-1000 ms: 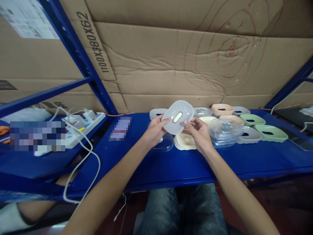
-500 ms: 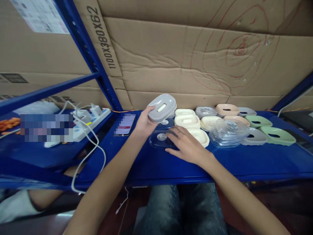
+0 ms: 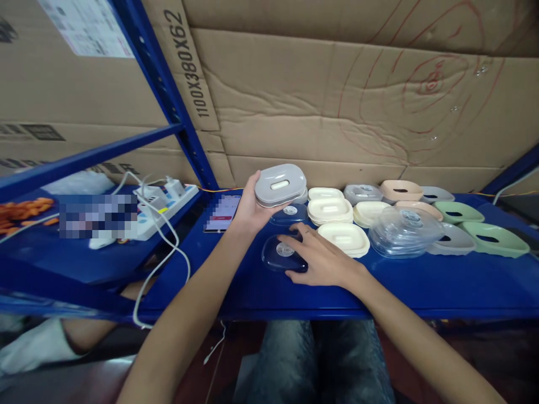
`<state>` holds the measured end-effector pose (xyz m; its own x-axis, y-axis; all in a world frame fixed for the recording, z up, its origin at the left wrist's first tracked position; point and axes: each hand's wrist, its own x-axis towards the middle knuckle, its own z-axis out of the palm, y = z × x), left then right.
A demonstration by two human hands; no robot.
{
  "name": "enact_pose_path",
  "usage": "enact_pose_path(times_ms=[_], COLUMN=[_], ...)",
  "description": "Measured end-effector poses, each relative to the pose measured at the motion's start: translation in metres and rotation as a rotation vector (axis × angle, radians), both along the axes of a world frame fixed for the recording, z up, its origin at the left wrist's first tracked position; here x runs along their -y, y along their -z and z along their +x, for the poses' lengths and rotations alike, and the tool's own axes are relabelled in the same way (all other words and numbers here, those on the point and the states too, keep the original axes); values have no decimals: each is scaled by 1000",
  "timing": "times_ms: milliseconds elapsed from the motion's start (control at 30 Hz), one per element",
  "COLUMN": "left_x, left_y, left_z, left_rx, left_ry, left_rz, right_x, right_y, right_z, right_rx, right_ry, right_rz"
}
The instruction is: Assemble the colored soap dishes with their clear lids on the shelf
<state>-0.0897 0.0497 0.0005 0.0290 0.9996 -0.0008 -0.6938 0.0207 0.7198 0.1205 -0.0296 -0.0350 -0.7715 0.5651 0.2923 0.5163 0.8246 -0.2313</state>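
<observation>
My left hand (image 3: pixel 248 209) grips a grey oval soap box (image 3: pixel 291 178) by its left end, above the back of the blue shelf. A slot in the box's top shows a cream insert. My right hand (image 3: pixel 324 255) has its thumb and fingers around the right end of a clear plastic lid (image 3: pixel 273 257) with a round sticker. Behind it lies another clear lid (image 3: pixel 301 214). To the right are cream soap trays (image 3: pixel 347 238), partly in stacks, and a pile of clear lids (image 3: pixel 396 238).
Grey, peach and green slotted trays (image 3: pixel 497 238) fill the right side. A phone (image 3: pixel 223 210) lies at left, near a power strip (image 3: pixel 185 196) and white cable (image 3: pixel 174 252). A blue post (image 3: pixel 164 92) and cardboard (image 3: pixel 273 84) stand behind. Another person's arm (image 3: pixel 84 336) shows lower left.
The clear lid has come slightly nearer with my right hand, whose fingers have curled around its end. My left hand has turned the grey box to a more level angle.
</observation>
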Motion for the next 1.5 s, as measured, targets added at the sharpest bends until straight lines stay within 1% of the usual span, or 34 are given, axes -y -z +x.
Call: enact_pose_path(times_ms=[67, 167, 233, 300, 367, 400, 467, 533, 600, 700, 867, 967, 1067, 1167, 1233, 1333, 1433, 1500], left_x=[0, -2, -3, -4, -2, -1, 2, 5, 7, 8, 9, 10, 12, 15, 18, 21, 21, 19], left_y=[0, 0, 1, 2, 2, 3, 4, 5, 6, 8, 11, 11, 10, 6, 4, 3, 4, 6], left_z=[-1, -2, -2, 0, 4, 7, 12, 18, 23, 28, 31, 32, 33, 32, 31, 29, 28, 28], left_rx=[-12, -39, -61, -95, -135, -154, -187, -221, -246, -265, -282, -309, -306, -307, -325, -337, -314, -298], left_ry=[1, -34, -39, -6, 51, 84, 144, 196, 211, 199, 193, 195, 192, 238, 281, 288, 259, 236], left_rz=[-6, -50, -75, -95, -116, -123, -132, -133, -132, -126, -106, -121, -135, -107, -72, -11, 34, 67], right_x=[2, 1, -4, -12, -23, -29, -38, -43, -45, -43, -41, -42, -44, -44, -43, -42, -44, -47], right_y=[-4, -21, -36, -49, -57, -58, -55, -48, -39, -31, -27, -25, -21, -20, -22, -25, -26, -24], right_z=[7, 24, 36, 42, 43, 41, 36, 30, 27, 28, 32, 33, 34, 35, 36, 35, 33, 32], right_rx=[-83, -234, -352, -462, -520, -527, -522, -511, -490, -478, -467, -447, -422, -435, -456, -506, -679, -830], right_ry=[-38, -77, -70, -24, 44, 69, 91, 82, 79, 85, 77, 59, 65, 74, 64, 65, 147, 225], right_rz=[-50, -59, 15, 138, 241, 263, 250, 203, 167, 169, 180, 193, 186, 174, 163, 117, 28, -106])
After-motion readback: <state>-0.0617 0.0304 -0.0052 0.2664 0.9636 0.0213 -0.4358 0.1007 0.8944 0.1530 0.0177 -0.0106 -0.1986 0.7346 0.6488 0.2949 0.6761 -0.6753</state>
